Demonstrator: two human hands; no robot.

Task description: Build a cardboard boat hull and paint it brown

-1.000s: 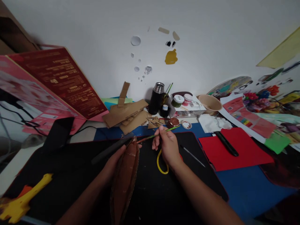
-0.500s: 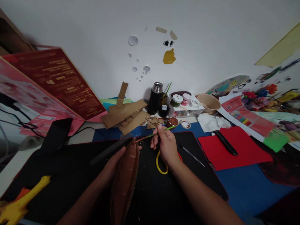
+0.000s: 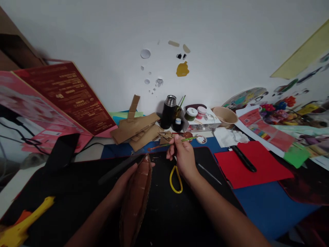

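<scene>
My left hand [image 3: 128,177] is closed around a long, pointed cardboard piece [image 3: 135,202], boat-like in shape and coated in brown paint. Its tip points away from me, and its near end runs down to the bottom of the view. Pinched in my right hand [image 3: 183,156] is a green-handled paintbrush [image 3: 164,145]. The brush lies nearly level, its brownish bristle end pointing left, just beyond the tip of the cardboard and apart from it. Below my right hand sits a yellow-handled pair of scissors [image 3: 171,182], partly hidden by it. An open pot of brown paint [image 3: 188,134] stands behind the hand.
Cardboard scraps [image 3: 138,128], a black flask [image 3: 168,113] and paint jars [image 3: 191,113] line the wall. A pen [image 3: 209,174] lies on the black mat [image 3: 164,219]. Rightward are red paper [image 3: 267,171] and a black cutter [image 3: 243,158]; at left, a phone [image 3: 62,151] and yellow object [image 3: 36,214].
The brush has left the cardboard's tip and swung to a flatter angle beyond it. My left hand still holds the cardboard. The whole view has shifted slightly.
</scene>
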